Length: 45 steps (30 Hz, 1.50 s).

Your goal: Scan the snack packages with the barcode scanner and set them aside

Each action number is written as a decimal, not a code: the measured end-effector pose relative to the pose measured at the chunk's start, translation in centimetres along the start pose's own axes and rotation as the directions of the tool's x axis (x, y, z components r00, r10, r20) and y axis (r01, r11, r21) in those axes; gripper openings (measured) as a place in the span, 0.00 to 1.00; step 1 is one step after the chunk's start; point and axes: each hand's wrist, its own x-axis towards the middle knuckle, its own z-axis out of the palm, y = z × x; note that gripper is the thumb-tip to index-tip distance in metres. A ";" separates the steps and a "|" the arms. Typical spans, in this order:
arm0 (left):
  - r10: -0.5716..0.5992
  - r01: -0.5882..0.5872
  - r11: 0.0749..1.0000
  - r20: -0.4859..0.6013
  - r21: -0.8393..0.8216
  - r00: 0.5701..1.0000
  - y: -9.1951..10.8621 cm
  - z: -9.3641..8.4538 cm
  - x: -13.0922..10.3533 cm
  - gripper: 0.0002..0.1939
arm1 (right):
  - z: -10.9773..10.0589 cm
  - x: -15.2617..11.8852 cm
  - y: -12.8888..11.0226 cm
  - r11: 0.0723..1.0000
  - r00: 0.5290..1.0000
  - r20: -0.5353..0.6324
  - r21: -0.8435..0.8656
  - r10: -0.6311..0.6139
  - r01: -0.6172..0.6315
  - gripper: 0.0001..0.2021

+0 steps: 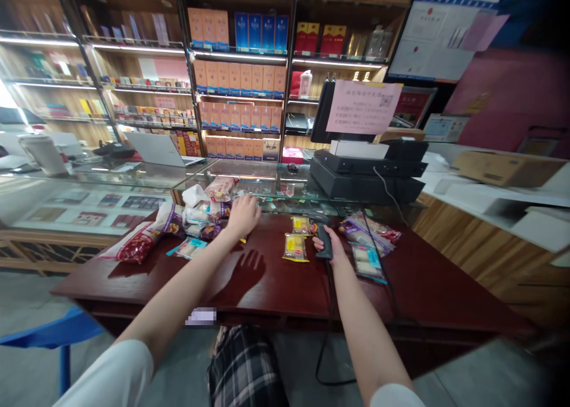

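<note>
My right hand is wrapped round the dark handle of a corded scanner, held over the red-brown table. Two small yellow-edged packets lie just left of it. My left hand is above the right edge of a pile of snack bags; its fingertips point away from me, and whether they grip anything is hidden. A red and white bag and a blue-edged packet lie at the pile's left and front. To the right of the scanner are a purple bag and another blue-edged packet.
Behind the table stands a glass counter with a black register and an open laptop. The scanner's black cable hangs over the front edge. A blue chair is at the lower left.
</note>
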 end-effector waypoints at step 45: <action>-0.534 0.358 -0.456 0.572 -0.815 0.623 -1.2 11.5 -3.6 0.09 | 2.7 0.5 1.1 0.989 0.999 0.033 -0.146 0.036 -0.031 0.13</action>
